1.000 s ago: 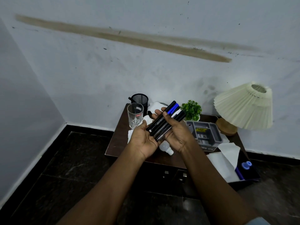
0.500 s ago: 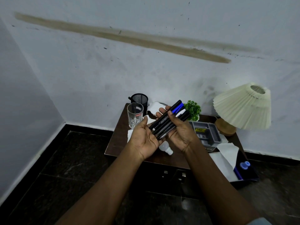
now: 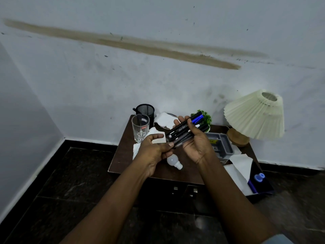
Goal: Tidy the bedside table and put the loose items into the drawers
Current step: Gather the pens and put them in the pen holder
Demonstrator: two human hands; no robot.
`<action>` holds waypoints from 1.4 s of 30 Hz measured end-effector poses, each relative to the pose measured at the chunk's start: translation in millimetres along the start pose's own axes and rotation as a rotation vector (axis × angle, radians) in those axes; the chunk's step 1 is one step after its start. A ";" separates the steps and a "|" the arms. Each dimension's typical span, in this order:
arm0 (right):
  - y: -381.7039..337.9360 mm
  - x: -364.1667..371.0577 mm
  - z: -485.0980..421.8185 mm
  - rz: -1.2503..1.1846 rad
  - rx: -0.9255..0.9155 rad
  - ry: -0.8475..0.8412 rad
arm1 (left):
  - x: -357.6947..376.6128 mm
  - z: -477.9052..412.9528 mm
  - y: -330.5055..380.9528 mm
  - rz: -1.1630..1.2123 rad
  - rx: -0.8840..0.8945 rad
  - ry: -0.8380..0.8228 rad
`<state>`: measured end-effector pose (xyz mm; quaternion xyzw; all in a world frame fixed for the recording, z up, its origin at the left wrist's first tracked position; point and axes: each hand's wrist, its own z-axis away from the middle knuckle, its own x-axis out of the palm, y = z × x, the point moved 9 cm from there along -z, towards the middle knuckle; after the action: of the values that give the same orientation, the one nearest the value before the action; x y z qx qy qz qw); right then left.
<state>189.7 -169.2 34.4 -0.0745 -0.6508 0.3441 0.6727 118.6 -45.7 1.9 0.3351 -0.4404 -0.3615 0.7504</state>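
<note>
1. The left hand (image 3: 154, 148) is now loosening from the markers (image 3: 182, 130), thumb lifted away, only fingertips touching their lower ends
2. The right hand (image 3: 195, 143) is still gripping them above the table (image 3: 121, 155)
3. A glass (image 3: 140, 127) is standing just left of the hands, a white bulb (image 3: 173, 161) lying on the table under them

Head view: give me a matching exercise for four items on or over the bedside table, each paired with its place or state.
Things:
1. markers
2. glass
3. light bulb
4. mesh cup

Places or states:
A. lying on its side on the table
B. at the table's back left corner, by the wall
C. gripped in the right hand, above the table
D. upright, just in front of the mesh cup

Pairs: 1-C; 2-D; 3-A; 4-B
</note>
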 end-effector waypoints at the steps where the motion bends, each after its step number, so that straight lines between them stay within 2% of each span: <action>1: -5.5 -4.7 -2.6 -0.031 -0.022 0.019 | -2.0 -0.4 2.6 -0.010 0.011 0.004; 6: -39.9 -31.2 -6.9 -0.107 -0.142 0.095 | -12.6 -0.8 31.2 0.103 0.191 -0.001; 9: -46.6 -40.7 -4.9 -0.107 -0.133 0.145 | -20.6 0.5 56.7 0.189 0.346 0.004; 11: -39.1 -40.0 -3.0 0.002 -0.040 0.147 | -25.1 1.7 67.1 0.157 0.407 0.027; 13: -23.6 -34.0 4.1 0.237 0.120 0.120 | -23.2 3.1 69.5 0.078 0.431 0.039; 16: 3.2 -23.2 17.9 0.507 0.332 0.003 | -12.7 5.4 65.8 -0.026 0.429 0.030; 21: 26.6 -10.5 27.1 0.667 0.438 -0.165 | -0.6 11.2 61.1 -0.267 0.474 -0.002; 24: 32.0 -8.2 28.1 0.694 0.468 -0.215 | -2.7 11.7 60.6 -0.318 0.491 0.025; 30: 37.1 -13.0 29.3 0.684 0.484 -0.209 | -11.9 7.9 54.7 -0.346 0.479 0.120; 36: 46.2 -25.0 25.6 0.690 0.512 -0.109 | -13.8 11.5 43.1 -0.454 0.548 0.306; 42: 53.2 -24.3 24.7 0.643 0.512 -0.030 | -19.7 9.5 40.4 -0.523 0.600 0.392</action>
<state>149.4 -151.5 -11.3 -0.0996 -0.4974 0.6886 0.5181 113.1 -10.1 30.5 0.7004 -0.2757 -0.3250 0.5725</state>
